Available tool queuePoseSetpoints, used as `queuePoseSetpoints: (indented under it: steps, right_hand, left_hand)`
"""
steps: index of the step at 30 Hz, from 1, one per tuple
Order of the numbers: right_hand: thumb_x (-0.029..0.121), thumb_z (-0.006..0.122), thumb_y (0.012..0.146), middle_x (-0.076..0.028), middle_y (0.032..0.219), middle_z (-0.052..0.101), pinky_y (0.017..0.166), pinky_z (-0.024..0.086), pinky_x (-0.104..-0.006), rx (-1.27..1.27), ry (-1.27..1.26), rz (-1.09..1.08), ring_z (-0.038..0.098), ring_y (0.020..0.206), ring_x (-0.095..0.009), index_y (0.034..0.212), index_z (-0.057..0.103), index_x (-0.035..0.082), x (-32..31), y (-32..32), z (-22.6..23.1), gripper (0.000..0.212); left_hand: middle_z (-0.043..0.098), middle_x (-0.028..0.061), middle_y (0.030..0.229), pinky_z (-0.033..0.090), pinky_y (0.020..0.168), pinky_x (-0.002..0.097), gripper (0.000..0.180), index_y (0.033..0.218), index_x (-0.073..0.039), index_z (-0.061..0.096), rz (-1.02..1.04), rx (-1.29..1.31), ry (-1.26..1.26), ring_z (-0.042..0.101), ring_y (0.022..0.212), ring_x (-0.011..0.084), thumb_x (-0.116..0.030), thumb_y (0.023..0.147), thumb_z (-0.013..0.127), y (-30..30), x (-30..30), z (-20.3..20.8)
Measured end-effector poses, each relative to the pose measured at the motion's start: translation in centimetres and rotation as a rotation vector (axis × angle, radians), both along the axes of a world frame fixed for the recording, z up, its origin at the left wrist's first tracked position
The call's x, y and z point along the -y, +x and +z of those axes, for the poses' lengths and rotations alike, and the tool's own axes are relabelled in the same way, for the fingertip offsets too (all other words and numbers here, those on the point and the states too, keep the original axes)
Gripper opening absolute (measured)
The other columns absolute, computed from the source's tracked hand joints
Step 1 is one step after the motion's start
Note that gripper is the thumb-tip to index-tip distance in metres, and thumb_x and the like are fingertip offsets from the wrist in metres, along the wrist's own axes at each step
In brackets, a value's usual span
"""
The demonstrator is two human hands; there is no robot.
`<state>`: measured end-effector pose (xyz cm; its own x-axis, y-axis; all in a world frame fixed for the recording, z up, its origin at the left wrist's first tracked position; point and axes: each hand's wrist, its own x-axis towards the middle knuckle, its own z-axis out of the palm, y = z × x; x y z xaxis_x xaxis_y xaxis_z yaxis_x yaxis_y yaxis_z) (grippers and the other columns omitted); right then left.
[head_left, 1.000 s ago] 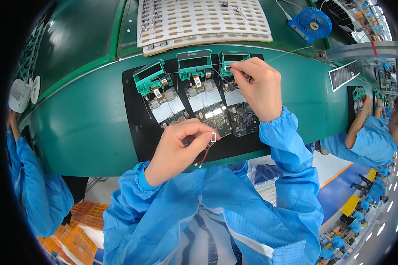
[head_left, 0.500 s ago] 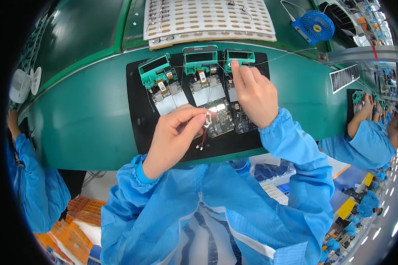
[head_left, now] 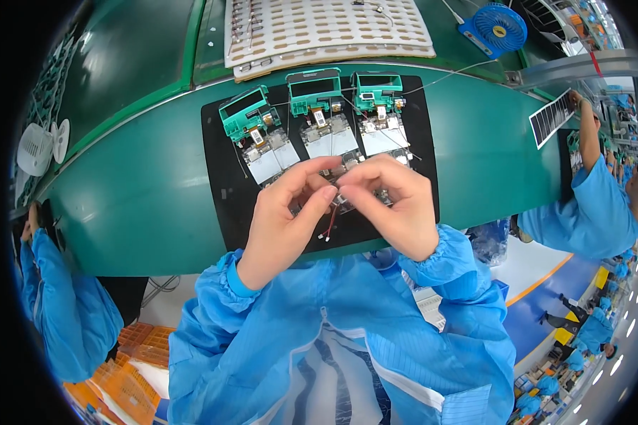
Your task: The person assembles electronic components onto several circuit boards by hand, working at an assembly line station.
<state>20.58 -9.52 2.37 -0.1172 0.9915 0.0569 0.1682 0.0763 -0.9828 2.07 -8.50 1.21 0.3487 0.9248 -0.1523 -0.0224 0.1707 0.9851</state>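
My left hand [head_left: 282, 225] pinches a small wired part [head_left: 331, 218] between thumb and forefinger. Red and dark leads with white plugs hang below the fingertips, while its upper piece is mostly covered. Thumb and fingers of my right hand [head_left: 398, 205] also come together, almost touching the left fingertips; what they grip, if anything, is hidden. Beyond the hands, three green housings, left [head_left: 247, 113], middle [head_left: 315, 92] and right [head_left: 377, 91], stand in a row on a black mat [head_left: 227, 205]. Circuit boards with pale panels [head_left: 333, 143] extend from them towards me, partly covered by my hands.
White slotted trays [head_left: 326, 32] lie behind the mat. A blue fan [head_left: 498, 30] stands at the back right, near a metal rail [head_left: 574, 67]. Right of the mat, a co-worker's hand touches a striped sheet [head_left: 551, 119]. Another co-worker's sleeve [head_left: 71, 304] is at left.
My right hand has come back from the right green housing to my left fingertips. The left hand stays nearly in place. The right co-worker's arm has reached up to the striped sheet.
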Motion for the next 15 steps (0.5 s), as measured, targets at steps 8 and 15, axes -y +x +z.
queuePoseSetpoints:
  steps: [8, 15]
  right_hand:
    - [-0.003, 0.069, 0.085, -0.011, 0.090, 0.068, 0.071, 0.051, -0.0248, 0.000, -0.150, -0.232, 0.065, 0.081, -0.015, 0.092, 0.071, -0.003, 8.1, 11.5, 1.7, 0.007]
    - [0.001, 0.074, 0.081, -0.011, 0.090, 0.063, 0.065, 0.049, -0.0315, 1.124, -0.173, -0.599, 0.064, 0.077, -0.020, 0.102, 0.071, 0.003, 17.2, 15.8, -5.2, 0.021]
  left_hand:
    - [0.063, 0.0058, 0.098, 0.053, 0.078, 0.0250, 0.020, 0.108, 0.002, 0.070, -0.013, -0.010, -0.014, 0.065, 0.085, 0.0122, -0.011, 0.100, 0.056, 0.6, 0.0, 0.3]
    - [0.065, 0.0057, 0.102, 0.052, 0.084, 0.0245, 0.025, 0.121, 0.004, 0.064, -0.061, 0.057, -0.089, 0.064, 0.093, 0.0114, -0.006, 0.099, 0.055, 1.8, 0.3, 0.8]
